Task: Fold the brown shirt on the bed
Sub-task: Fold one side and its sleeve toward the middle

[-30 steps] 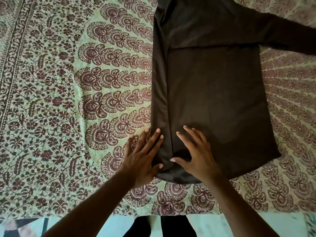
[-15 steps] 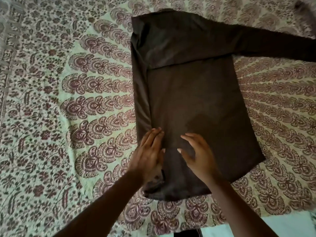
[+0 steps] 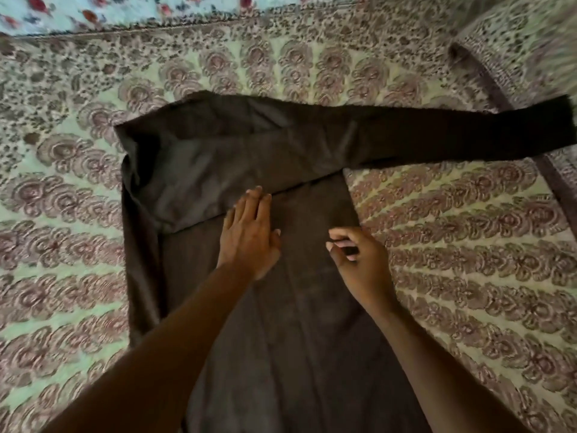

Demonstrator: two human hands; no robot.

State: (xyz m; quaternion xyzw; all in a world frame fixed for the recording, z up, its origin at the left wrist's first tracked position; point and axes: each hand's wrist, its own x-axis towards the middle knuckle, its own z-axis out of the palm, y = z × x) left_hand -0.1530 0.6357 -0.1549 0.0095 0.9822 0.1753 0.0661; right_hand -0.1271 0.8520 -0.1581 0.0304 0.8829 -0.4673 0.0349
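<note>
The brown shirt (image 3: 215, 170) lies flat on the patterned bed cover (image 3: 62, 214). Its left side is folded inward and one sleeve is laid across the chest. The other sleeve (image 3: 462, 135) stretches out to the right. My left hand (image 3: 249, 232) rests flat on the shirt's middle, fingers together, tips at the edge of the folded sleeve. My right hand (image 3: 359, 257) hovers over the shirt's right part with fingers curled loosely; I see no cloth held in it.
The bed cover's far edge runs along the top, with a light blue flowered cloth (image 3: 93, 10) beyond it. A dark brown band (image 3: 499, 98) of the cover's border curves at the right.
Both hands have slid from the shirt's bottom hem up to its middle. The view has tilted up toward the far side of the bed, bringing the whole right sleeve into sight.
</note>
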